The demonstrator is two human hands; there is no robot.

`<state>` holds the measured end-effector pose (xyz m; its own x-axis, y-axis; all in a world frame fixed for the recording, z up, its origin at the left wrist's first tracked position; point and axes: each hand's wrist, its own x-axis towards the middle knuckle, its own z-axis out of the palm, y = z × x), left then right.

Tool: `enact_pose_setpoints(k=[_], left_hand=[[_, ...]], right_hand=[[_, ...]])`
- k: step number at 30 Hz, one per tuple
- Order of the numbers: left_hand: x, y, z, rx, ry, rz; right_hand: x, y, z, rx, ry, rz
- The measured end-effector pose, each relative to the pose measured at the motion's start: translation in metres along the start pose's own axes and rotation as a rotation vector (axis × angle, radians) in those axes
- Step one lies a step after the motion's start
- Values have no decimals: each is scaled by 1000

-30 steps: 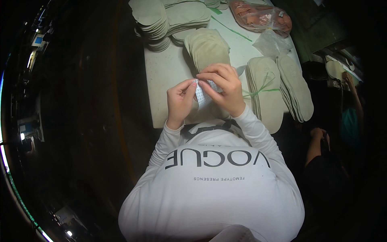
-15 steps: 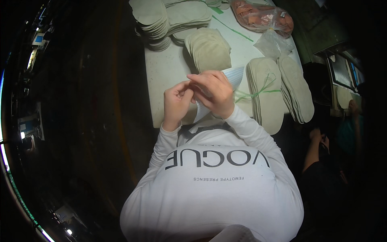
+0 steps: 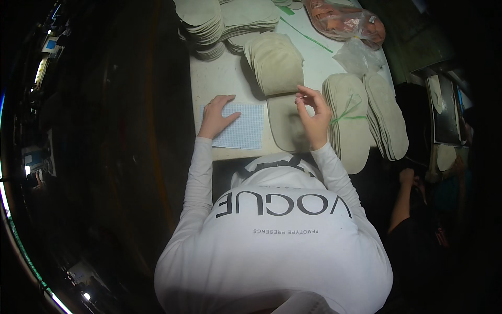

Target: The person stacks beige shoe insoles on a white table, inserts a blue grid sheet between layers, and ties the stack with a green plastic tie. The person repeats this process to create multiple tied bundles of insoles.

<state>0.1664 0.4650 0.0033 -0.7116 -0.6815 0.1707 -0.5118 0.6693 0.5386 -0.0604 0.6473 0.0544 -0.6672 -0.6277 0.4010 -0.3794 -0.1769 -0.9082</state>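
My left hand [image 3: 215, 116] lies with fingers spread on a blue-and-white gridded sheet [image 3: 248, 128] at the table's near left. Off to the right, my right hand [image 3: 315, 116] is raised with thumb and forefinger curved and apart, and nothing shows between them. Beneath and beside it lies a flat beige insole-shaped piece [image 3: 282, 123], partly in shadow. Its far end is hidden under a fanned stack of beige insoles [image 3: 277, 63]. Just right of my right hand, a green strip [image 3: 349, 119] is tied round a bundle of insoles [image 3: 349, 149].
Another insole stack [image 3: 385, 118] lies along the table's right side. More stacks [image 3: 198, 15] stand at the far left. A clear bag with reddish-brown pieces [image 3: 345, 23] sits at the far right. A loose green strip [image 3: 306, 32] crosses the white table [image 3: 214, 78]. Another person's arm [image 3: 401, 201] shows at right.
My hands, close together at the sheet before, have parted. The sheet has come down flat on the left under my left hand. My right hand has moved right, uncovering the beige piece.
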Motion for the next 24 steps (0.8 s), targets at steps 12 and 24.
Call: enact_pose_setpoints(k=[12,24], left_hand=[[28,28,-32,-536,-280,-91],[47,49,3,-644,-401,-32]], right_hand=[[-12,4,28,127,-365,126],[-23,23,40,159,-276,218]])
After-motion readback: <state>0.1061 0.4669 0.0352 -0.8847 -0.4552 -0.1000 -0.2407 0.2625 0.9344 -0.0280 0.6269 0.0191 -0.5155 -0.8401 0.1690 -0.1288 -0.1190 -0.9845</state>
